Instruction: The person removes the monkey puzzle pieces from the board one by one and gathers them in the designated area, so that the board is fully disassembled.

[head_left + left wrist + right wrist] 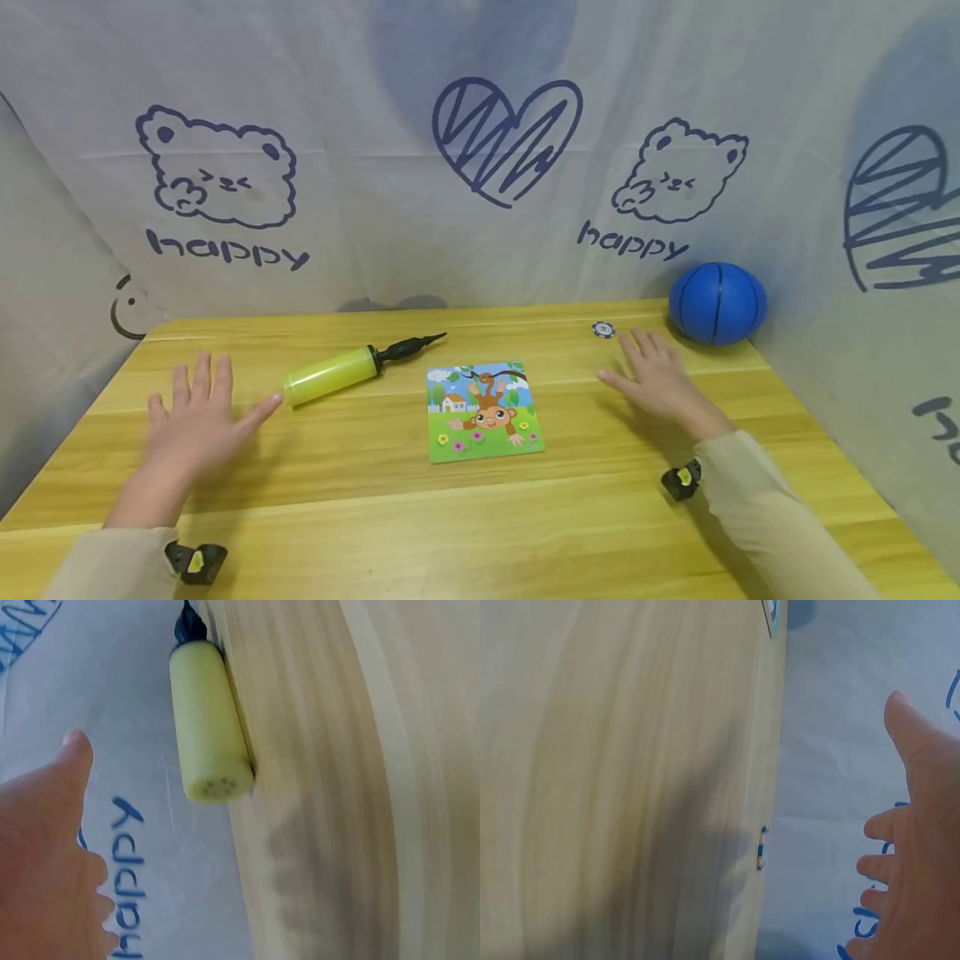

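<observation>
My left hand (197,421) is held above the left side of the table with its fingers spread and nothing in it. Its thumb points toward a yellow-green hand pump (333,377) with a black nozzle, which lies slantwise on the wood. In the left wrist view the pump (210,724) shows its round end with small holes. Over the right side, my right hand (656,379) is also spread and holds nothing. Just beyond its fingertips lies a blue-and-white poker chip (603,330). A square monkey picture puzzle (486,412) lies flat between the hands.
A blue ball (717,304) with dark lines sits at the back right corner of the wooden table (360,517). Pale cloth (375,208) printed with bears and hearts hangs behind the table and along its sides.
</observation>
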{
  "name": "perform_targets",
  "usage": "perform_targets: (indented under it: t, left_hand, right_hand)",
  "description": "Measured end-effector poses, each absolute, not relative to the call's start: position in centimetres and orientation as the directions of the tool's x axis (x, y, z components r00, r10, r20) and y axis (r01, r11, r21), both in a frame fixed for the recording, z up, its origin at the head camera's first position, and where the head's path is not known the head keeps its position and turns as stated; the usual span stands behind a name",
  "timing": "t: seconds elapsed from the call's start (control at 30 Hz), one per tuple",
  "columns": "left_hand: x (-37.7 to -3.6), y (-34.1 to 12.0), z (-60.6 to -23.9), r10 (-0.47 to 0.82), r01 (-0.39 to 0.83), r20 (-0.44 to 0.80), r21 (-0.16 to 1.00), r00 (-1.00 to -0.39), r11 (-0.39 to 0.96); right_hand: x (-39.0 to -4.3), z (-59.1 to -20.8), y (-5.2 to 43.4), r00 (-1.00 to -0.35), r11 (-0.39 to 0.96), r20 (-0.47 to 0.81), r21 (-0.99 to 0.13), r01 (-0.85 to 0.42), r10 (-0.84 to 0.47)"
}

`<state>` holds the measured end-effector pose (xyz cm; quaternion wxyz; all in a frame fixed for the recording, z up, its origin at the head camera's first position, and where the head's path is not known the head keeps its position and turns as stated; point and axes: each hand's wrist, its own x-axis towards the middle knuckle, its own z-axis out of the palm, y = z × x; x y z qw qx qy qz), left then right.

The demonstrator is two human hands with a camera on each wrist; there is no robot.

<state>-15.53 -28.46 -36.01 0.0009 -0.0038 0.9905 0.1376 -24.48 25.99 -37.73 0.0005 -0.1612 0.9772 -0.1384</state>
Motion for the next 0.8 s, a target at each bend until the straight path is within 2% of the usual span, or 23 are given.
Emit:
perform_targets:
  t: [0.27, 0.53, 0.8]
  left_hand:
    - [-16.2, -24.0, -35.3, 0.167, 0.201, 0.165, 0.216, -0.972, 0.955]
    - [-17.4, -19.2, -36.1, 0.309, 0.331, 0.130, 0.206, -0.942, 0.921]
    - [-18.8, -15.3, -38.4, 0.491, 0.506, 0.128, 0.165, -0.862, 0.846]
  right_hand:
    - [-25.0, -37.5, 23.6, -0.920, 0.870, 0.062, -0.305, -0.387, -0.387]
    - [-25.2, -37.3, 20.5, -0.893, 0.834, 0.053, -0.334, -0.438, -0.448]
    - [-25.3, -38.1, 18.0, -0.844, 0.792, 0.019, -0.335, -0.511, -0.536]
